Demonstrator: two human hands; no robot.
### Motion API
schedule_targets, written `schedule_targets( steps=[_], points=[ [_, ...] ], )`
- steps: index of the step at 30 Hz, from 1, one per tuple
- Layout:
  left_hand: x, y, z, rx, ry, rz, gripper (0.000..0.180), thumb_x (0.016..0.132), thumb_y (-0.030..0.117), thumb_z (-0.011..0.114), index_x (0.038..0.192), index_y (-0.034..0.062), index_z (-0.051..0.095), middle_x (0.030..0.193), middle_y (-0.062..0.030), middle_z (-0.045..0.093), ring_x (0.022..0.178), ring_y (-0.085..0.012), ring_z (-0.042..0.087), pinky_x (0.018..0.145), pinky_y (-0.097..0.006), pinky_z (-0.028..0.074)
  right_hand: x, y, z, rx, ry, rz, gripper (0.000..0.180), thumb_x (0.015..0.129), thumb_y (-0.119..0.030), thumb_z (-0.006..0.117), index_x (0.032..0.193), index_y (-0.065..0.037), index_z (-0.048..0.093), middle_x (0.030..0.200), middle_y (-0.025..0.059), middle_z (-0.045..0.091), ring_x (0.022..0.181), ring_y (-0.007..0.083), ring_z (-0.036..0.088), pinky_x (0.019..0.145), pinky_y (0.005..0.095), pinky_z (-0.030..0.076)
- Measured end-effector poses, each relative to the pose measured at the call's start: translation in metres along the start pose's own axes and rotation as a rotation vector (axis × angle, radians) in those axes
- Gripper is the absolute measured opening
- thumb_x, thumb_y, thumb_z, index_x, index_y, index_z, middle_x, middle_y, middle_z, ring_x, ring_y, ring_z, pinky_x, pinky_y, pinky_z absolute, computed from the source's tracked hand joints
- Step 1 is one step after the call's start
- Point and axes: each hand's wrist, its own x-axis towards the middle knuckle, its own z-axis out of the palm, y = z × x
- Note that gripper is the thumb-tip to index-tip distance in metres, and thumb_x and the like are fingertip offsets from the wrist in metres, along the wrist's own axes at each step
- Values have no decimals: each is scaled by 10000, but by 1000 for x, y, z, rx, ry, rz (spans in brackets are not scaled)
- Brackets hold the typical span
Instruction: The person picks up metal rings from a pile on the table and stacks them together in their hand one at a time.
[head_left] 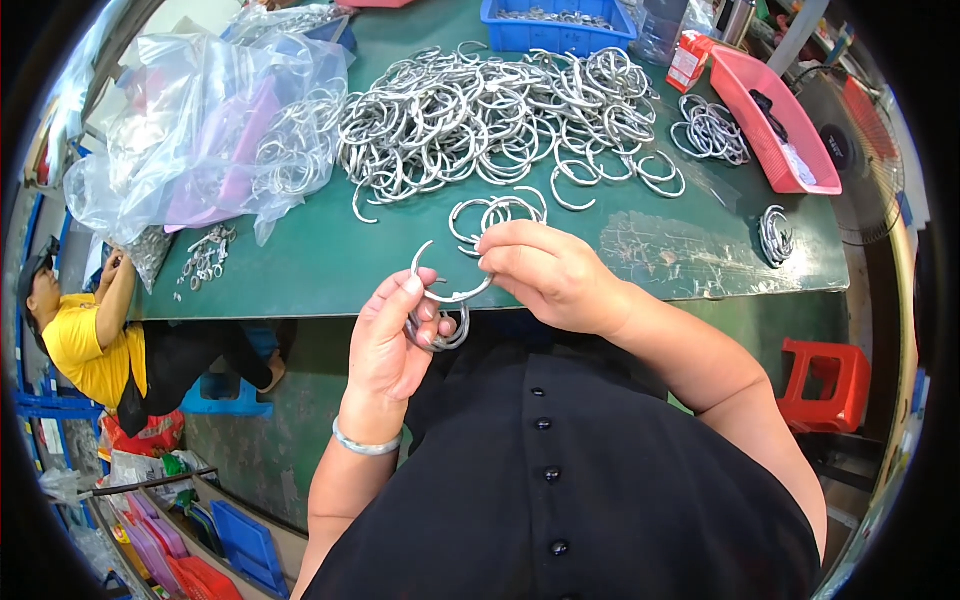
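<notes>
My left hand (390,335) is closed around several grey metal rings (448,336) near the table's front edge. Between its thumb and fingers it also pinches one open, C-shaped metal ring (460,297). My right hand (550,270) is closed on the other side of that same ring, its fingertips partly hidden. Just beyond my right fingers a few loose rings (500,208) lie on the green table (340,260). Farther back spreads a large heap of similar metal rings (480,120), many with a gap in them.
At the back stands a blue bin (560,35) of metal pieces. Clear plastic bags (210,130) cover the left side, near small metal parts (207,258). Right are a pink basket (780,130) and ring bundles (712,130). A person in yellow (85,335) sits left; a red stool (825,385) stands right.
</notes>
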Motion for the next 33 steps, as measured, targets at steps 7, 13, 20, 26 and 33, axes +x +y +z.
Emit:
schedule_targets(
  steps=[7,13,20,26,33],
  points=[
    [-5,-3,0,5,20,30,141,875,149,480,907,36,558,635,-3,500,471,-72,405,571,-262,417,-4,-5,2,61,38,44,242,665,30,627,885,-22,539,937,111,545,830,278,572,674,327,484],
    [-1,0,-2,-33,4,27,136,877,151,480,899,42,557,634,-3,504,470,-72,397,570,-263,421,-4,0,5,119,45,135,267,640,54,655,873,-35,562,942,92,569,853,238,582,697,292,484],
    [4,0,-9,-308,12,-41,127,890,169,462,875,61,526,602,15,451,468,-60,378,586,-246,411,-6,-5,10,246,72,250,257,704,81,612,929,-20,541,993,90,516,764,135,558,646,236,471],
    [4,1,-12,-442,-43,-23,128,907,167,426,879,70,505,607,18,438,481,-54,368,601,-229,399,-28,-17,25,706,-114,667,126,810,-16,559,935,1,555,783,18,561,713,69,525,645,225,447],
    [-1,-1,-12,-548,-67,35,156,923,145,382,921,29,486,634,0,422,477,-62,352,598,-227,394,-25,-27,31,967,-193,918,124,810,-64,589,911,-11,541,778,27,576,648,68,546,590,212,462]
  ],
)
